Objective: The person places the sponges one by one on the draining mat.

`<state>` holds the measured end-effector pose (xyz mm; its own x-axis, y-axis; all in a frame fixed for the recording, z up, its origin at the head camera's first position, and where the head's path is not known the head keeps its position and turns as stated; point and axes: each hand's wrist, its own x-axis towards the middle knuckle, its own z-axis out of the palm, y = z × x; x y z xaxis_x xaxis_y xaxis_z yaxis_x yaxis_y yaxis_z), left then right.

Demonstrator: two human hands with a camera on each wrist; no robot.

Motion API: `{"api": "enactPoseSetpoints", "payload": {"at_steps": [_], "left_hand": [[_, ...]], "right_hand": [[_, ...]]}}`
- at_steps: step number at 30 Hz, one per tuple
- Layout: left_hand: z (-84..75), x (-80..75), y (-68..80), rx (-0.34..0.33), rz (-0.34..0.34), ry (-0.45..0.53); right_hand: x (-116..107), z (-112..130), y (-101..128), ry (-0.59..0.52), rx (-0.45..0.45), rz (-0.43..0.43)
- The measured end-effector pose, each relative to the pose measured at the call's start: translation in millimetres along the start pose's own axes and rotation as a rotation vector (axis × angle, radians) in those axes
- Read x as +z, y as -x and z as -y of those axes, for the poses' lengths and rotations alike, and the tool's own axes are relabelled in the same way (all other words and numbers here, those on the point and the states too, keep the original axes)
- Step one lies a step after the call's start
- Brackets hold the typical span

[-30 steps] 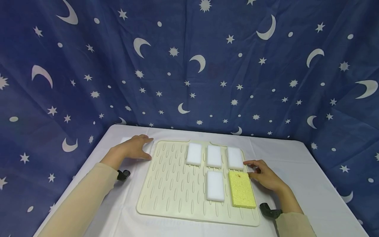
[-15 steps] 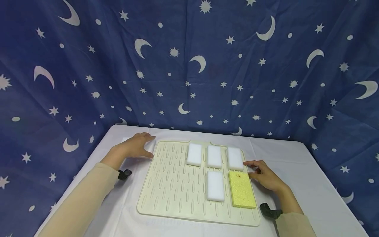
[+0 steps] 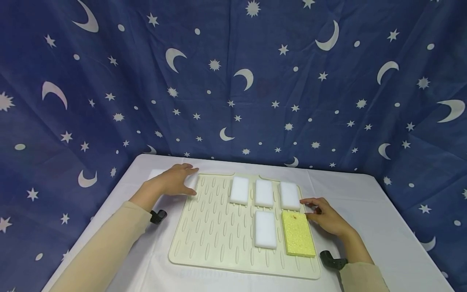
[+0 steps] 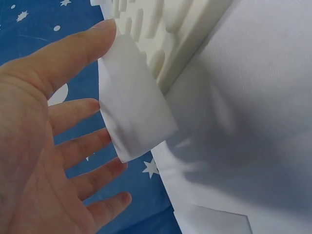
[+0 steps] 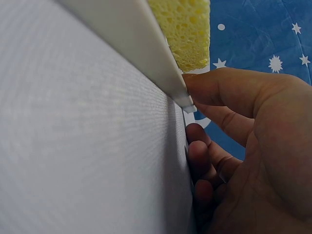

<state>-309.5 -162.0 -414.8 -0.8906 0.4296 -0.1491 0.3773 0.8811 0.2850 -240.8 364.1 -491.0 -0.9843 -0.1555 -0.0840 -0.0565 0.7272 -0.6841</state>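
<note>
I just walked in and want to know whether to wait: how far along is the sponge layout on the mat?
Done: four white sponges and one yellow sponge lie on the cream mat, three in the far row, two nearer. In hand: the left hand touches another white sponge at the mat's far left corner; the right hand rests at the mat's right edge beside the yellow one. Left: probably filling the bare left part.

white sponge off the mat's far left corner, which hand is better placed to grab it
Left. The left hand is open right at that white sponge; the right hand rests across the mat by the yellow sponge.
</note>
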Motion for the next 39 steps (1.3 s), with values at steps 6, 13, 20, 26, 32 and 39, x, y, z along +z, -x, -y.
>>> {"api": "enactPoseSetpoints", "payload": {"at_steps": [6,13,20,26,32,39], "left_hand": [[-6.1,0.8,-0.9,0.012,-0.007,0.004],[-10.7,4.4,-5.6,0.018,-0.01,0.002],[-17.3,4.5,-7.4,0.035,-0.011,-0.001],[-24.2,5.5,-8.7,0.033,-0.013,0.016],[-30.8,6.3,-11.9,0.052,-0.007,0.016],[-38.5,9.5,-18.1,0.065,0.005,-0.005]], "right_hand": [[1.0,-1.1,-0.2,-0.006,-0.009,0.002],[-0.1,-2.0,0.0,-0.007,-0.014,0.002],[0.5,-2.7,-0.6,0.005,-0.017,-0.004],[0.2,-1.8,-0.6,0.002,-0.016,-0.002],[0.5,-1.1,-0.7,0.003,-0.017,0.001],[-0.2,-0.8,-0.5,0.007,-0.013,0.0]]}}
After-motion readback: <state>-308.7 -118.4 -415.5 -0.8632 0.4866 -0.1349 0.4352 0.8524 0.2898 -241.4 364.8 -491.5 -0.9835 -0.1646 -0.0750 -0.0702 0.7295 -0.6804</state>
